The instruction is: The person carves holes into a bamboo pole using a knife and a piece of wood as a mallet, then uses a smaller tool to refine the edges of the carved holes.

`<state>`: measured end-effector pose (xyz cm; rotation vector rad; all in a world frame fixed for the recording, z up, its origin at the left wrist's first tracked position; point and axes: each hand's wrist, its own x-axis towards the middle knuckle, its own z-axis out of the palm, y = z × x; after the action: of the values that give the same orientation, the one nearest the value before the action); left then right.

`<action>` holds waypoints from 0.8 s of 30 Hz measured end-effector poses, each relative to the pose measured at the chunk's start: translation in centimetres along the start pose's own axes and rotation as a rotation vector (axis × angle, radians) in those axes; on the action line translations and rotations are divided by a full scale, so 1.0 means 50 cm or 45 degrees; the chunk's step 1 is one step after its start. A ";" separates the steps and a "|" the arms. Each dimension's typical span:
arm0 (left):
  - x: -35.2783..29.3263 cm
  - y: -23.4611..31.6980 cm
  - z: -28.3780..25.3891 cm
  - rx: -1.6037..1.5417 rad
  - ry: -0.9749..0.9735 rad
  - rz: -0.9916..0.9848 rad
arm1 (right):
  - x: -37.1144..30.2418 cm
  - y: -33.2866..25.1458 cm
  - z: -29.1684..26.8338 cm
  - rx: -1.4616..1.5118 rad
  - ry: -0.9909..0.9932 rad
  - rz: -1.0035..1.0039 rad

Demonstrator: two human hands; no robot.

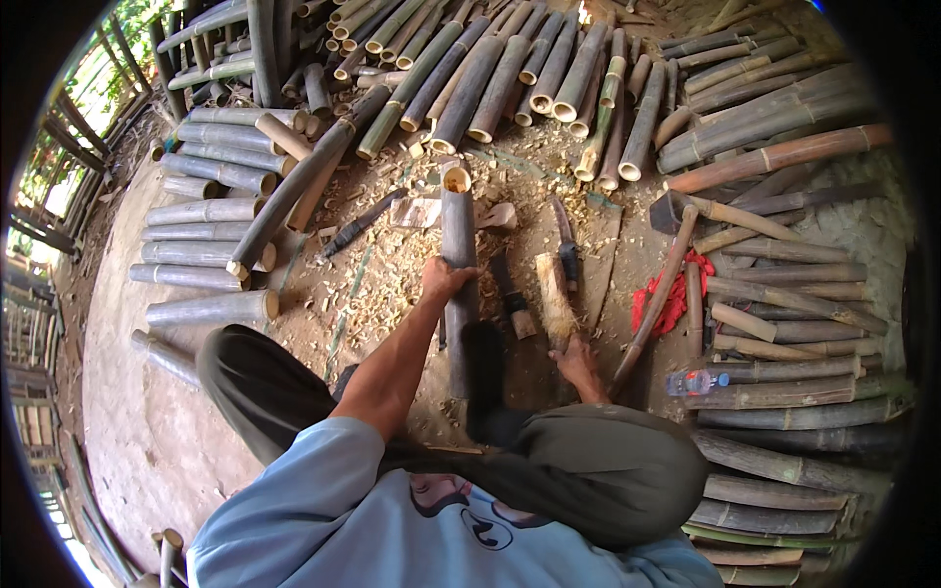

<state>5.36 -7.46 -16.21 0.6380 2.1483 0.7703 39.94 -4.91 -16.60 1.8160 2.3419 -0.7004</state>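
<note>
My left hand [448, 277] is closed round the middle of a thick, dark bamboo tube [458, 230], which lies lengthwise before me between my crossed legs. Its far end shows a pale cut rim with something orange-brown inside. In my right hand [578, 365] is the near end of a short, rough, pale wooden club [555, 294]. A knife with a dark handle [568, 260] lies just past the club. Between tube and club rests another blade with a wooden handle [520, 312]. Left of the tube is a knife with a long dark handle [345, 236].
Wood shavings [368, 294] cover the ground around the tube. Bamboo tubes are stacked at the left [201, 250], far side [500, 83] and right [784, 392]. A red cloth [667, 306], a leaning stick [659, 294] and a plastic bottle [694, 382] are at the right.
</note>
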 end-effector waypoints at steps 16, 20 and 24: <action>-0.001 -0.090 0.007 0.372 0.132 0.469 | 0.403 -0.032 -0.080 -0.020 0.231 0.026; 0.015 -0.115 -0.051 0.311 0.138 0.247 | 0.340 0.019 -0.118 -0.140 0.111 0.255; 0.051 -0.136 -0.185 0.498 0.155 0.054 | 0.233 0.060 -0.147 -0.302 0.267 0.375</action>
<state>-4.69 -13.48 -17.17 0.8566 2.4290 0.4178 40.89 9.07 -15.01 2.1426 2.0908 -0.1953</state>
